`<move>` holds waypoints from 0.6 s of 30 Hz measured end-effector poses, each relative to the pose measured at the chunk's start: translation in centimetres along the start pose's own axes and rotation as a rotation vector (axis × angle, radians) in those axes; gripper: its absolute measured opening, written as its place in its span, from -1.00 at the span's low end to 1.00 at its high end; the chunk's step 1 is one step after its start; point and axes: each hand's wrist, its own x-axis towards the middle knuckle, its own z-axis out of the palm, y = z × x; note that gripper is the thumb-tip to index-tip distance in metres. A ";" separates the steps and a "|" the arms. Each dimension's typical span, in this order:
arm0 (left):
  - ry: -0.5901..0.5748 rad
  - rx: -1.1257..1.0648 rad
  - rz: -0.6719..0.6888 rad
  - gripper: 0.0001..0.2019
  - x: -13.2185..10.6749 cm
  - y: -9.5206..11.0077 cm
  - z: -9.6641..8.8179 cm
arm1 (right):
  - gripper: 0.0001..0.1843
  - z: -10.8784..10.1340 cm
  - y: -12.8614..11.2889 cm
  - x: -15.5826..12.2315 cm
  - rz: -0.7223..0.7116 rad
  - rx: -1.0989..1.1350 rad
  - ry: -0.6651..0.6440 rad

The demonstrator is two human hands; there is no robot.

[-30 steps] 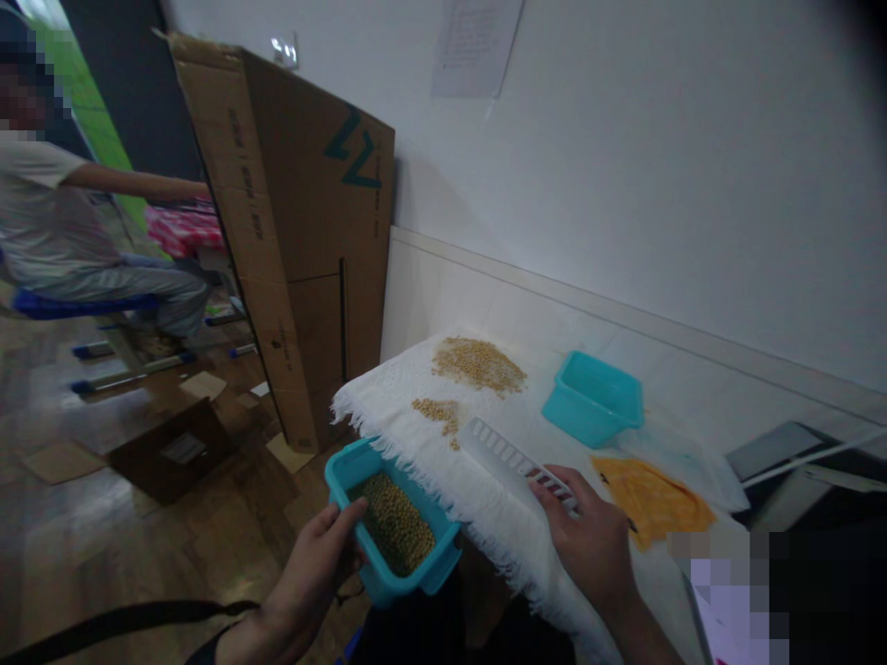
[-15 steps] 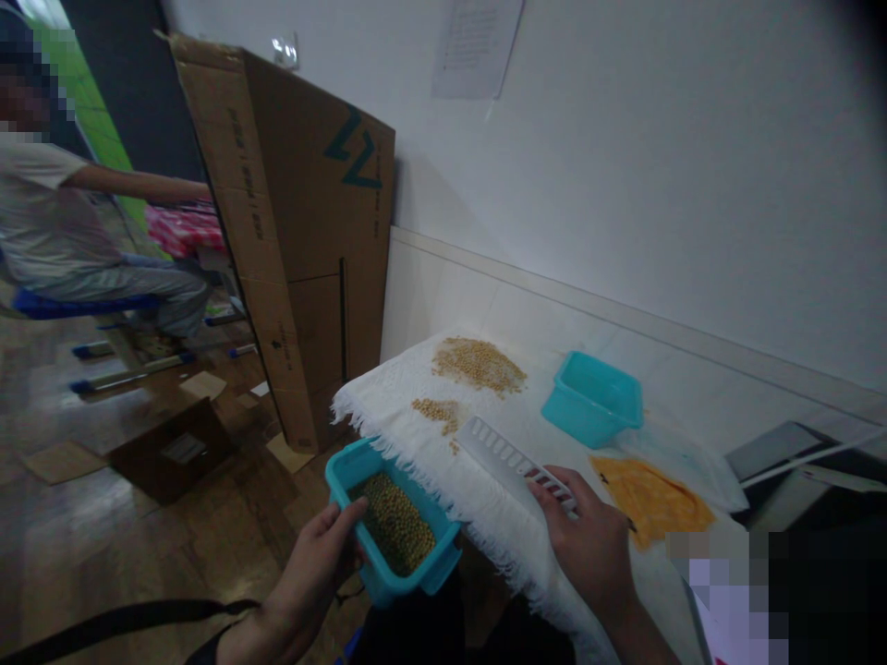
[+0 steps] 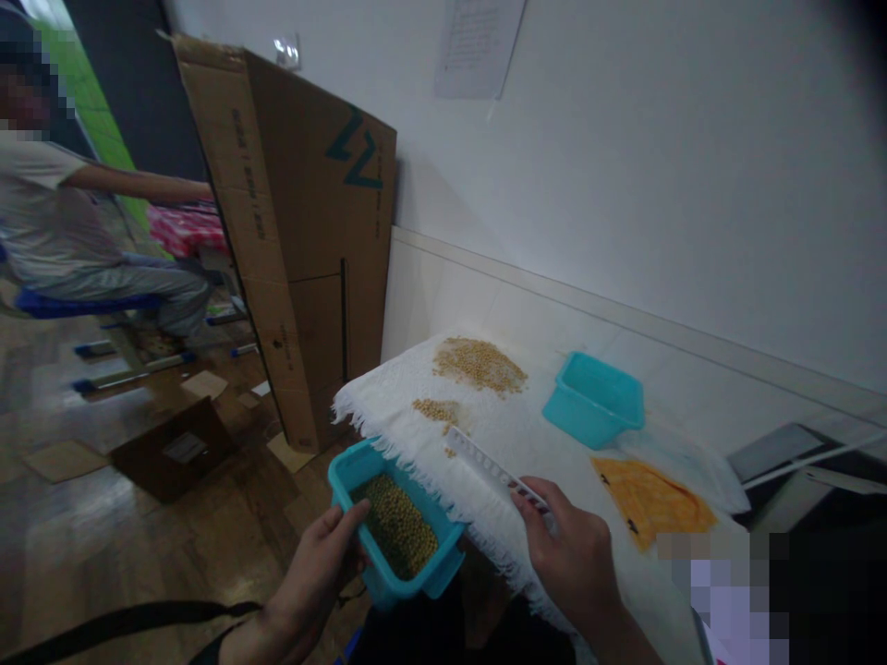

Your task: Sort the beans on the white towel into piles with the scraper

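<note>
My left hand grips the near-left rim of a teal plastic tub, thumb over the edge. Yellowish beans, like soybeans, lie in it. The tub is held just under the fringed edge of a white towel on the table. In my right hand is a white slotted plastic strip, tilted up on its long edge against the towel. A few loose beans lie by its far end. Beyond are a small bean cluster and a larger bean pile.
A second teal tub stands at the back right of the table. Near it lie an orange mesh bag and clear plastic. A tall cardboard box rises on the left. Behind it a person sits. Flattened cardboard is on the floor.
My right hand has shifted left and towards me with the slotted strip, which has turned from lying fairly flat to standing on edge. My left hand and the tub stay almost still.
</note>
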 end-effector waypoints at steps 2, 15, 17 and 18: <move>0.001 0.002 -0.005 -0.61 -0.1 0.1 0.0 | -0.72 0.1 -0.9 -0.3 -0.067 0.027 0.002; -0.013 0.001 0.018 -0.66 -0.1 0.1 -0.1 | -0.68 1.4 0.4 1.4 0.027 -0.041 0.081; -0.010 -0.018 0.016 -0.66 0.1 0.0 -0.1 | -0.65 2.0 1.3 1.7 0.039 -0.069 0.068; -0.002 -0.025 0.019 -0.65 0.1 0.0 -0.1 | -0.65 2.2 1.7 1.7 0.040 -0.075 0.060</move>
